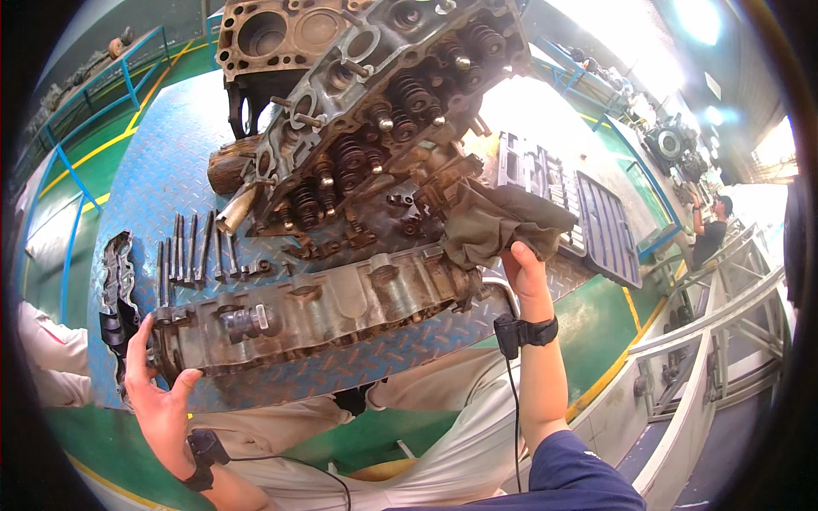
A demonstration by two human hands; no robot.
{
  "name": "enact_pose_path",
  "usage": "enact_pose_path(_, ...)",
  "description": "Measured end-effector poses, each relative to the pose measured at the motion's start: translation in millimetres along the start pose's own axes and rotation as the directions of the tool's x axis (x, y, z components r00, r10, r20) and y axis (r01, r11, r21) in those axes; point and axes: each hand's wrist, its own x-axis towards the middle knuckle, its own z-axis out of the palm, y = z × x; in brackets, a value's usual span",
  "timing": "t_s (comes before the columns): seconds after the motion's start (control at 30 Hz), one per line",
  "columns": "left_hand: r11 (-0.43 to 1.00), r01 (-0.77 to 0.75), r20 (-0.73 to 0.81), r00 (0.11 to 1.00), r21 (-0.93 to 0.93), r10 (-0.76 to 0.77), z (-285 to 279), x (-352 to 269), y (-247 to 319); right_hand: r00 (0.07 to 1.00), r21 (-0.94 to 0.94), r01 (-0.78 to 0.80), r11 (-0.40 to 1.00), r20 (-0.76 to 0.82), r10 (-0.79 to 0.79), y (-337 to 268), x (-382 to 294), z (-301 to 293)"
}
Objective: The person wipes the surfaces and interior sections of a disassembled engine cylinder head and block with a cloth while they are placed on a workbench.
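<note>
A long metal engine cover casting (348, 300) lies across the near part of a blue diamond-plate table (156, 153). At its left end is my left hand (156, 383), thumb and fingers spread around the end; whether it bears any weight I cannot tell. My right hand (527, 268) holds a crumpled dark cloth (505, 220) against the casting's right end. Beyond the casting, a cylinder head (370, 121) with valve springs rests tilted, a wooden block (231, 167) near its left end.
Several long bolts (204, 249) lie left of the cylinder head. A dark-and-silver cover piece (119, 306) is at the table's left edge. Behind stands an engine block (281, 45). An open tool case (607, 230) lies right. A person (712, 223) is farther off, beside metal frames (703, 358).
</note>
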Motion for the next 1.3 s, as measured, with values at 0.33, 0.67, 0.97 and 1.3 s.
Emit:
enact_pose_path(0.33, 0.999, 0.028, -0.005, 1.000, 0.028, -0.028, -4, -2, 3, 0.999, -0.177, 0.021, 0.984, 0.049, -0.013, -47, 1, 20)
enact_pose_path(0.67, 0.994, 0.009, -0.022, 1.000, 0.111, -0.007, -3, -3, 16, 0.993, -0.700, -0.084, 0.710, -0.119, 0.000, -80, -9, 28)
enact_pose_path(0.97, 0.988, -0.095, -0.051, 0.993, 0.119, 0.102, -6, -3, 8, 0.996, -0.864, 0.016, 0.503, -0.032, -0.086, -123, 21, 100)
enact_pose_path(1.3, 0.996, -0.053, -0.040, 0.998, 0.073, 0.056, -9, -3, 10, 0.957, -0.933, 0.270, 0.240, 0.288, 0.044, -138, 52, 152)
